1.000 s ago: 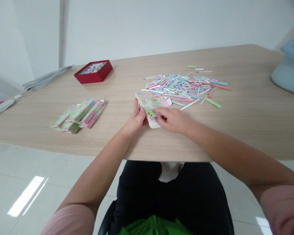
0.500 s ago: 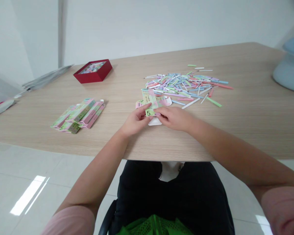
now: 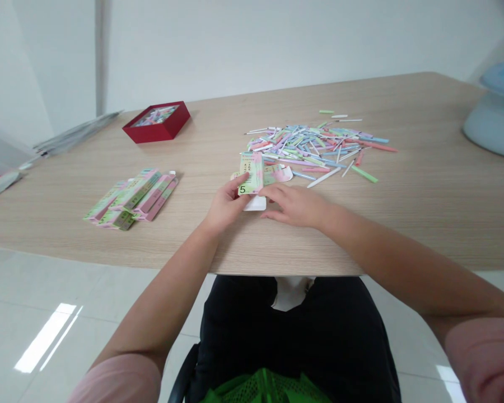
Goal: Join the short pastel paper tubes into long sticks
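My left hand [image 3: 225,206] is closed on a small green and pink printed carton [image 3: 251,173] marked with a 5. Its thumb and fingers pinch the carton's left side, and a white flap [image 3: 256,204] sticks out at the near end. My right hand [image 3: 293,205] is just right of the carton, thumb and forefinger apart, nothing between them. Its forefinger tip is at the carton's lower right corner; whether it touches I cannot tell. Behind the held carton lies another printed carton [image 3: 278,174], partly hidden, with a white end flap.
Beyond the hands spreads a heap of pastel pens and pen parts [image 3: 306,144]. Several filled-out cartons [image 3: 132,198] are stacked at left. A red box [image 3: 157,130] of similar parts stands behind them. Plastic bags [image 3: 78,134] lie far left; a pale blue tub [image 3: 498,112] stands right.
The carton has turned flatter toward me and moved slightly left in my left hand. My right thumb and fingers have spread and drawn back from its near end.
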Tool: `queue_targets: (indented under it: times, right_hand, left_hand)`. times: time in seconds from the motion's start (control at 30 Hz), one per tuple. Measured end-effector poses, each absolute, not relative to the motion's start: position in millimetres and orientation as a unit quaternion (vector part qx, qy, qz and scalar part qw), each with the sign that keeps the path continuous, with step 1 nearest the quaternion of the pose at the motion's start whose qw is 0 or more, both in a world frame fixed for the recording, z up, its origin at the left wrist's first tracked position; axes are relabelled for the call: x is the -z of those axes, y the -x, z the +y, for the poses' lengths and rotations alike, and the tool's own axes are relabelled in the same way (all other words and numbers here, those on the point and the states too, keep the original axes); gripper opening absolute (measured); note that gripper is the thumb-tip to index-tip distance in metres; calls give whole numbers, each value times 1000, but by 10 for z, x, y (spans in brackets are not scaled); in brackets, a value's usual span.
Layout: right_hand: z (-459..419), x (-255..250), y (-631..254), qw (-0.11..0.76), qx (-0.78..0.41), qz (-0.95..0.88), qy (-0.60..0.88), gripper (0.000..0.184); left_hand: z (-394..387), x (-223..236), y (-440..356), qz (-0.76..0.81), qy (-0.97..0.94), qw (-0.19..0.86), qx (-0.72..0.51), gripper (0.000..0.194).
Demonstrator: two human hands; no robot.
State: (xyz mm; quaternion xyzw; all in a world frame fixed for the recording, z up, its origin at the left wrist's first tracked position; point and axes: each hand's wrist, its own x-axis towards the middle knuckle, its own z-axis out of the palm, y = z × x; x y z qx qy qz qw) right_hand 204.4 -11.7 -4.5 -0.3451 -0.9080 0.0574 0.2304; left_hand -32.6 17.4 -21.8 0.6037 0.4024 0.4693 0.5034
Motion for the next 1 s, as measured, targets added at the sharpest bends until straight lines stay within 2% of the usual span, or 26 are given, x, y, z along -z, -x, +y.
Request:
queue_targets:
  times: [0.17, 0.27, 0.4, 0.53, 0.77, 1.0]
  right_hand:
    - [-116, 37, -2044, 264, -33, -889, 372, 29]
    - [-96, 25, -2072, 274, -34, -881, 384, 28]
    - [-51, 32, -2080, 284, -70, -882, 371, 29]
    - [-18, 55, -2034, 331, -124, -865, 355, 29]
    - [-7, 177, -1939, 436, -231, -763, 416, 17]
    - [82, 300, -1910, 471, -327, -718, 395, 37]
  left_hand:
    - [109, 184, 360, 362, -604, 560, -437, 69]
    - [77, 171, 395, 334, -603, 581, -432, 65]
    - [86, 172, 396, 336, -610, 567, -440, 77]
    - [118, 198, 379, 327, -624, 550, -449, 76]
    - [130, 233, 343, 315, -641, 527, -459, 77]
    - [119, 232, 332, 313, -652, 523, -451, 77]
